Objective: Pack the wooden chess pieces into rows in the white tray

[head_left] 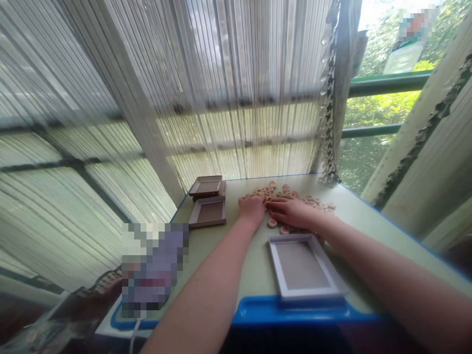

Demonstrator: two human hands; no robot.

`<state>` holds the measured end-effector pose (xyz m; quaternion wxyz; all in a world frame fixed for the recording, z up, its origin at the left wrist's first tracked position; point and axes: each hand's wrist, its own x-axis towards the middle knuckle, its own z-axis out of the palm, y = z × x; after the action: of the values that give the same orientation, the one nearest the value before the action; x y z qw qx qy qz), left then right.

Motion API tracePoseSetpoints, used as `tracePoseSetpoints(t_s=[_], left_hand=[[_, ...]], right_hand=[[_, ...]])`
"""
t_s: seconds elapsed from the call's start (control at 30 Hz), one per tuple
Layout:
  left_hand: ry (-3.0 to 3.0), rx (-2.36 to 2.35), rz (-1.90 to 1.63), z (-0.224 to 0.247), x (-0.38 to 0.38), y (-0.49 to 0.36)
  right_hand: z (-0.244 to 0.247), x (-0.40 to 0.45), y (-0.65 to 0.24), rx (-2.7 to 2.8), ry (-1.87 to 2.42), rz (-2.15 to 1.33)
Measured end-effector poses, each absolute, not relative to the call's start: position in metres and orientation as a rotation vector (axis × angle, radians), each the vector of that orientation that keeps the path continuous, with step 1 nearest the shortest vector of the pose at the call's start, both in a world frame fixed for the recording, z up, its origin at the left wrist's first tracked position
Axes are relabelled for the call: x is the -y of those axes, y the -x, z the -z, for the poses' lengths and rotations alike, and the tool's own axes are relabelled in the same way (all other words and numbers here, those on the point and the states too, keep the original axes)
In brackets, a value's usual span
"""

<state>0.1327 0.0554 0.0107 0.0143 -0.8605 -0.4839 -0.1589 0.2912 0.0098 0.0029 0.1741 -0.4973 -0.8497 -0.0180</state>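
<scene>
Blue-edged tbl (257, 268) w/ rnd pcs (272, 223) & trays (304, 265).

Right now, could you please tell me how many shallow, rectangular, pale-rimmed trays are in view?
3 visible on the pale green table: a near tray, a left tray, and a far tray just behind the left one; others may be hidden beneath the far one.

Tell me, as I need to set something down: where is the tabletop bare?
Bare tabletop lies between its right edge and the right forearm, between the left forearm and the near shallow tray, and between that forearm and the left trays. The far middle is crowded with the left hand, right hand and round xiangqi pieces.
</scene>
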Motion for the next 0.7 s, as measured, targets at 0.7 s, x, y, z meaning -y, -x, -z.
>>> tracePoseSetpoints(t_s=[0.7], left_hand=[[2.672,1.524,0.645,-0.0129,-0.0589,-0.1249]], right_hand=[[0.0006,-0.0148,-0.2991,2.291,1.433,0.048]])
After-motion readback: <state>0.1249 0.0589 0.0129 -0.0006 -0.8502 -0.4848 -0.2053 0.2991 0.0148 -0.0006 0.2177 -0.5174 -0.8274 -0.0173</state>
